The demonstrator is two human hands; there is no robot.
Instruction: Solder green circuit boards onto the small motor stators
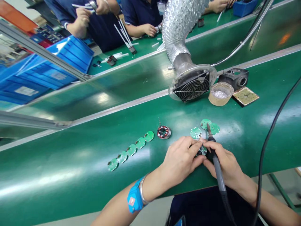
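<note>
My left hand [180, 160] pinches a small round part with a green circuit board [202, 150] against the green bench. My right hand [227, 164] grips a black soldering iron [215, 157] like a pen, also touching that part; its tip rests up by three round green boards [207, 127] lying just beyond my fingers. A wound motor stator [164, 132] sits left of them. A row of several round green boards [131, 149] runs diagonally at left. A blue wrist strap [134, 199] is on my left wrist.
A fume-extraction fan [191, 84] on a silver flexible duct [180, 25] stands behind my hands. Beside it are a solder pot [220, 93], an iron stand [236, 78] and a sponge pad [245, 96]. Other people work across the belt; blue bins [58, 66] at left.
</note>
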